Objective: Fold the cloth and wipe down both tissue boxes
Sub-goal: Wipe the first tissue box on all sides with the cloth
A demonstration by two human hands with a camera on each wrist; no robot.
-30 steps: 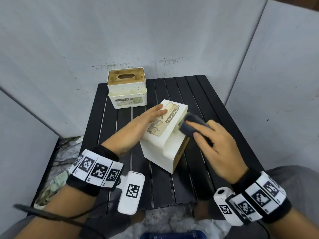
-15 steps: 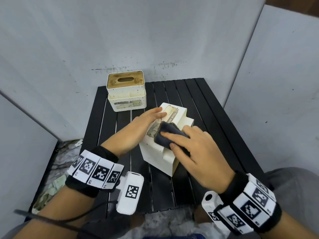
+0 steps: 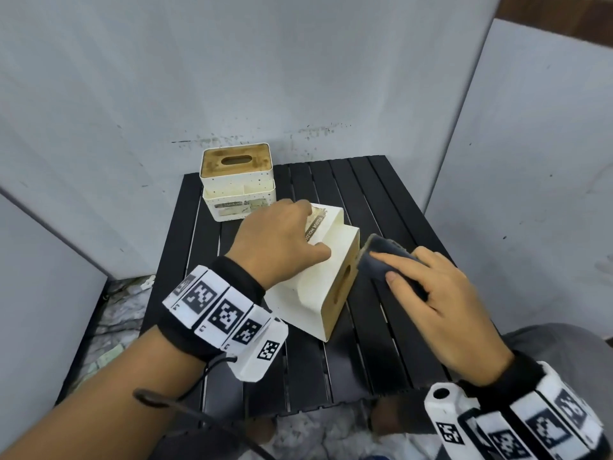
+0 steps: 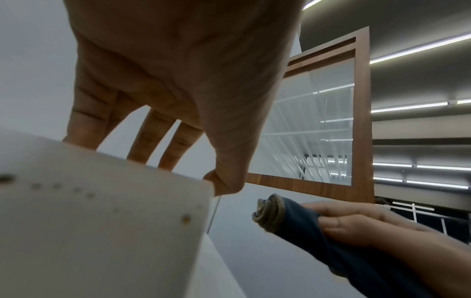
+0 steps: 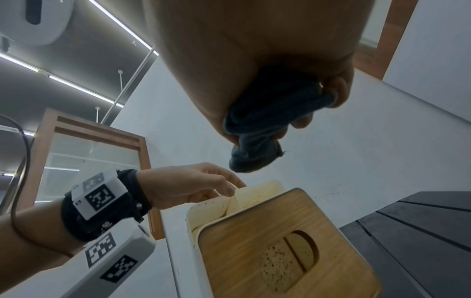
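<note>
Cloth [image 3: 384, 258], dark soft wad, beside boxy white wood-lidded tissue box [image 3: 310, 293]

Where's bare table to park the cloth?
Back right: bare slats of the table between the upright tissue box and the right edge. Also the near strip in front of the tipped tissue box. Crowded mid-table: left hand holds that box, right hand holds the cloth beside its wooden lid.
</note>
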